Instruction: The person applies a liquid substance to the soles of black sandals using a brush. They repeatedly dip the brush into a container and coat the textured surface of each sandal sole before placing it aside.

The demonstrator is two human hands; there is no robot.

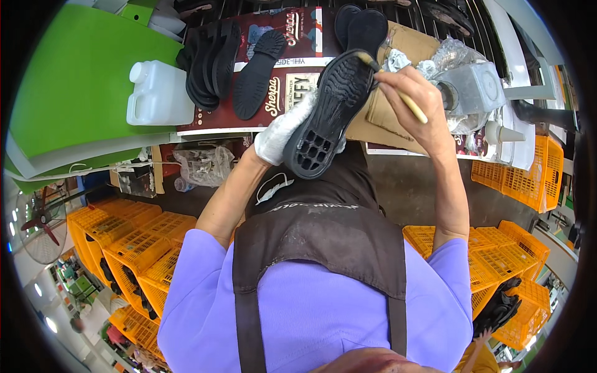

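My left hand (283,135), in a white glove, grips a black shoe sole (339,96) around its heel end, tilted over the table's near edge. The sole's hollow face is turned up: a wavy pattern at the front, open square cells at the heel, a wet-looking sheen inside. Bare and closed, my right hand (418,99) holds a brush (411,107) with a pale handle. The bristles touch the sole's inner rim near the toe. Beyond it lie more dark soles (367,32). To the left are a flat black sole (256,81) and several soles standing in a row (217,62).
A white plastic jug (160,93) stands at left beside a green surface (74,81). At right are a clear square container (482,87), crumpled plastic and a nozzle bottle (505,133). Orange crates (140,248) are stacked on both sides. Another person's hand (482,339) shows low right.
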